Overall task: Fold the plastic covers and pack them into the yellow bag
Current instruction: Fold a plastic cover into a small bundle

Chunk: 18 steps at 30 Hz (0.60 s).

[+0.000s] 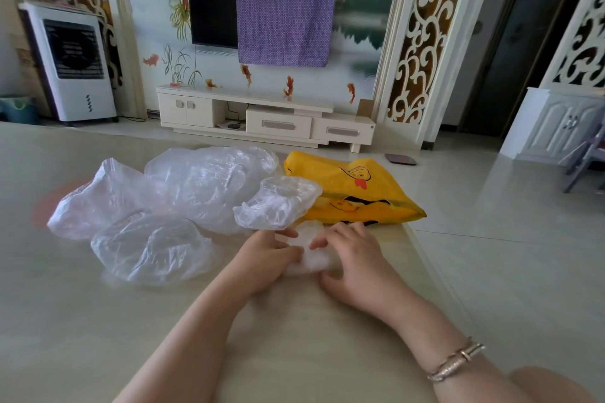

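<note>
A small, bunched clear plastic cover (309, 257) lies on the beige table (98, 321) between my hands. My left hand (265, 258) grips its left side with curled fingers. My right hand (352, 258) pinches its right side between thumb and fingers. Several loose clear plastic covers (196, 193) lie spread to the left and behind, one small cover (278, 203) just beyond my fingertips. The yellow bag (353, 193) lies flat at the back right, partly under that small cover.
The table's right edge (422, 252) runs close beside my right hand, with tiled floor beyond. A TV cabinet, a white air cooler and a chair stand farther off in the room.
</note>
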{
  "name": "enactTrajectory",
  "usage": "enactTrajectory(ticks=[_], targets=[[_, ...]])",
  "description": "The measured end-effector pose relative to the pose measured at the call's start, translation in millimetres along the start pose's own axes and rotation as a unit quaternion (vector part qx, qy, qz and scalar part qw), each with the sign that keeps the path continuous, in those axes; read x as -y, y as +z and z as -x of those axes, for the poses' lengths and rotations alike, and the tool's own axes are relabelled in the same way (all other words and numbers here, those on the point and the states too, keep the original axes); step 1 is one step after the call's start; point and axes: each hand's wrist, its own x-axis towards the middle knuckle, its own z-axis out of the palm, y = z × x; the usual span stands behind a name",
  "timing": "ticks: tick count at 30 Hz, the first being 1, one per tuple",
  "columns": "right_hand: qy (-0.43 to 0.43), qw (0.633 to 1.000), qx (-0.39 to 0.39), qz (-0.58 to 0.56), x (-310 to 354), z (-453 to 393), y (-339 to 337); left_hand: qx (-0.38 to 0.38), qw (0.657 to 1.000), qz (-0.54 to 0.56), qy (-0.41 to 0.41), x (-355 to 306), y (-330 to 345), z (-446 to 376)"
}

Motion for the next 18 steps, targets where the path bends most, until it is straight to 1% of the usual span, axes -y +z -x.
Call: enactTrajectory(ticks=[5,8,10,12,15,18], targets=[[0.0,1.0,-0.005,-0.005,-1,0,1,-0.02,0.999,0.034,0.025,-2,3,0],[0.008,1.0,-0.018,-0.018,-1,1,-2,-0.036,0.998,0.055,0.008,-6,2,1],[0.022,0.999,-0.009,-0.049,1,2,-5,-0.033,0.998,0.059,0.015,-9,0,3],[0.059,0.993,0.014,-0.098,2,2,-7,-0.021,0.997,0.057,0.041,-10,0,6],[0.135,0.974,0.033,-0.18,-2,2,-11,0.02,0.996,0.053,0.071,-13,1,11],[0.172,0.953,0.053,-0.243,-4,2,-14,0.053,0.994,0.016,0.096,-11,4,12]])
